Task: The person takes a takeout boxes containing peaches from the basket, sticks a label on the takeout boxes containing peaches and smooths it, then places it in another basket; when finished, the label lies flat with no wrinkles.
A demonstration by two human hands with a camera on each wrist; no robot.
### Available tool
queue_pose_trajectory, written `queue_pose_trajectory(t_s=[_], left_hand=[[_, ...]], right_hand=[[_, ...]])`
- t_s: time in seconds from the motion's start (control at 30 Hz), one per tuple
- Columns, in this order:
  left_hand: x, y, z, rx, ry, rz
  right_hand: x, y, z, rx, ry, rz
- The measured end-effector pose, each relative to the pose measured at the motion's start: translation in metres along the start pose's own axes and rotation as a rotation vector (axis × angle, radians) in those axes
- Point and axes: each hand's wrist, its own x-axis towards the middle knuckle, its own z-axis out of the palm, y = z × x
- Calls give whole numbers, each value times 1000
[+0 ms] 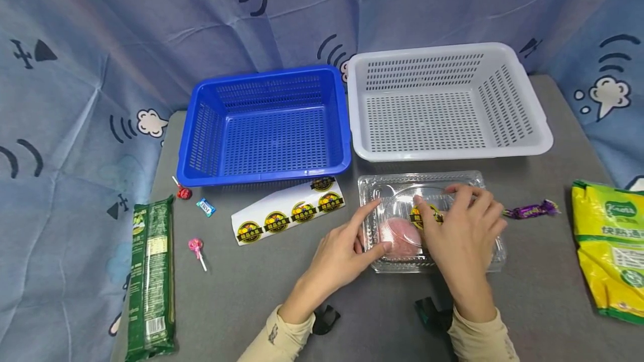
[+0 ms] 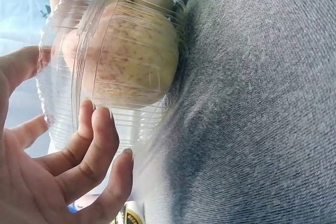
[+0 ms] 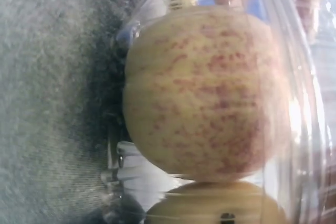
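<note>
– Looking at your left hand (image 1: 344, 253), what could go wrong?

– Its loose fingers touch the left edge of the clear box (image 1: 397, 195). If they slip, the box may turn.

– And your right hand (image 1: 462, 229)?

– It rests on top, by the sticker (image 1: 415, 218), gripping nothing. Push too hard and the plastic might squash the pink fruit (image 1: 399, 237).

– Where's the box?

– Just before the white basket (image 1: 455, 155) near the far edge of the worktop (image 1: 241, 284); a shove could bump them.
</note>
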Motion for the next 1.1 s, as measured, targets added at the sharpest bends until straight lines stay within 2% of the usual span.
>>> queue_pose_trajectory(t_s=[0.23,0.43,0.6,0.77,1.0,1.1], left_hand=[[1,1,-2,-9,-10,-18],[3,0,-3,-11,-21,-19],[1,0,-4,-17,-19,-19],[1,0,-2,-38,-18,-22],[1,-2,-2,-74,-28,-12],[1,-2,-2,-88,-38,-23]], right_hand=[[2,3,-3,84,9,-39],[1,10,-16,217,-88,-116],[-4,20,-29,236,-175,-167],[-7,19,-31,160,-191,-130],[-7,2,-13,102,-72,-15],[-6,-1,-9,100,-46,18]])
